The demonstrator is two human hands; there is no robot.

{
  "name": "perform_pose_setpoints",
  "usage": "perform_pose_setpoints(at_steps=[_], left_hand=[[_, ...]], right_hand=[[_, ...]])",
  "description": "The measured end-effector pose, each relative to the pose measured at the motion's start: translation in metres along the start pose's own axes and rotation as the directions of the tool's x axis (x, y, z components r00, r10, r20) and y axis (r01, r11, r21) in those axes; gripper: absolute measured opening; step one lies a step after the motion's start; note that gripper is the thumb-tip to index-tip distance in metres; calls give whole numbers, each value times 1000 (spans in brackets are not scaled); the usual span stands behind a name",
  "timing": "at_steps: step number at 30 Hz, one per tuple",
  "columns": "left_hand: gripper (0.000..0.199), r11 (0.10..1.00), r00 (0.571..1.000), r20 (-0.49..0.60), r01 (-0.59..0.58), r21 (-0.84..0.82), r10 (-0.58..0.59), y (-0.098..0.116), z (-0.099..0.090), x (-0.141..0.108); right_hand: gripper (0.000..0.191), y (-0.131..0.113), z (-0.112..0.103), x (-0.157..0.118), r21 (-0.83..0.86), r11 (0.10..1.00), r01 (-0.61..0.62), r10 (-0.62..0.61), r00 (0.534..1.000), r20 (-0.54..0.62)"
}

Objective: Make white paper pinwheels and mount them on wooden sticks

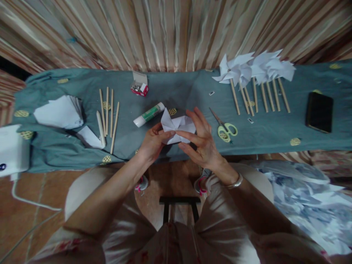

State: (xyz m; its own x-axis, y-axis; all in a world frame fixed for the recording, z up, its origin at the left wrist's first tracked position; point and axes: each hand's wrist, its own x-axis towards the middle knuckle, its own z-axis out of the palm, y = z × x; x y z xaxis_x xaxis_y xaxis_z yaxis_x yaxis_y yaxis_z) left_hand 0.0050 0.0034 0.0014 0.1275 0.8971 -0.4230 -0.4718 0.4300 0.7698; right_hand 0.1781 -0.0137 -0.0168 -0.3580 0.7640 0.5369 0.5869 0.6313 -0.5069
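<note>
A white paper pinwheel with folded blades is held over the near edge of the table. My left hand pinches its left side, the thumb lying near the centre. My right hand has its fingers spread, with the index fingertip pressing on the middle of the paper. Just behind my left hand lies a green and white glue stick. To the right of my right hand are scissors with light green handles. An opened small red box of metal pins or tacks stands farther back.
Several finished pinwheels on wooden sticks lie at the back right, left of a black phone. Loose wooden sticks and a stack of cut paper are at the left. A plastic bag of paper pieces sits below right.
</note>
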Motion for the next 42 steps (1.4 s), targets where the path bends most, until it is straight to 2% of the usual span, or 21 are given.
perform_pose_setpoints(at_steps=[10, 14, 15, 17, 20, 22, 23, 26, 29, 32, 42], left_hand=[[32, 1000, 1000, 4, 5, 16, -5, -2, 0, 2], [31, 1000, 1000, -4, -14, 15, 14, -1, 1, 4], [30, 1000, 1000, -10, -20, 19, 20, 0, 1, 5], [28, 999, 999, -22, -30, 27, 31, 1, 0, 7], [27, 999, 998, -38, -41, 34, 42, 4, 0, 9], [27, 998, 998, -43, -37, 40, 39, 5, 0, 10], [26, 998, 998, -45, -35, 45, 37, 5, 1, 10], [26, 998, 998, -44, -35, 60, 38, 6, 3, 10], [28, 996, 998, -41, -47, 77, 51, 6, 4, 10], [30, 994, 999, -29, -42, 97, 45, 5, 2, 10], [46, 990, 1000, -17, 15, 140, -13, 4, 1, 10]], right_hand=[[31, 1, -2, -1, -36, 999, 39, -38, 999, 11], [33, -6, -12, 3, 28, 999, 21, -21, 1000, -8], [35, -7, -17, 4, 69, 998, 0, 2, 999, -32], [34, -6, -24, 6, 161, 979, -129, 145, 985, -90], [28, 6, -26, 6, 350, 888, -299, 380, 905, -193], [24, 16, -23, 5, 484, 803, -347, 483, 855, -189], [22, 21, -21, 4, 515, 775, -366, 509, 845, -164], [17, 28, -21, 3, 476, 801, -363, 468, 875, -120], [21, 28, -27, 3, 392, 861, -325, 382, 921, -77], [24, 29, -35, 4, 341, 892, -296, 323, 946, -24], [18, 26, -44, 4, 326, 904, -275, 232, 959, 164]])
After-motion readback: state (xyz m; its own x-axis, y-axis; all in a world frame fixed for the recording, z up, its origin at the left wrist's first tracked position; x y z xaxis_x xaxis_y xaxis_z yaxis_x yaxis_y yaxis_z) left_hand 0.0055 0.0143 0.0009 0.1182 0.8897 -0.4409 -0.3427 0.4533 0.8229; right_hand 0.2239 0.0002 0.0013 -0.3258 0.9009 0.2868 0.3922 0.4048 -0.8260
